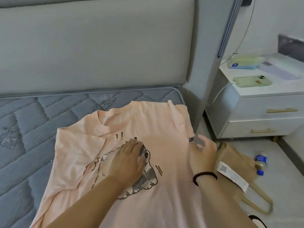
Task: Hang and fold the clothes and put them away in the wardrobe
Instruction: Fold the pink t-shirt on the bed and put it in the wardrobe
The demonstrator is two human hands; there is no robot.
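Pink tee [164,122] lies flat on the mattress [32,122]. Left hand [130,155] presses flat on its print; right hand [203,151], fingers relaxed, at its sleeve edge. I'd smooth wrinkles first, then fold sleeves inward.

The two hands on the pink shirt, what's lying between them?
Only bare pink shirt fabric lies between the left hand on the cartoon print and the right hand, in the head view.

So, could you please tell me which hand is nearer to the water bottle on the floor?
Right. The right hand rests at the shirt's edge, on the bed side nearest the bottle; the left hand presses flat on the print, farther away.
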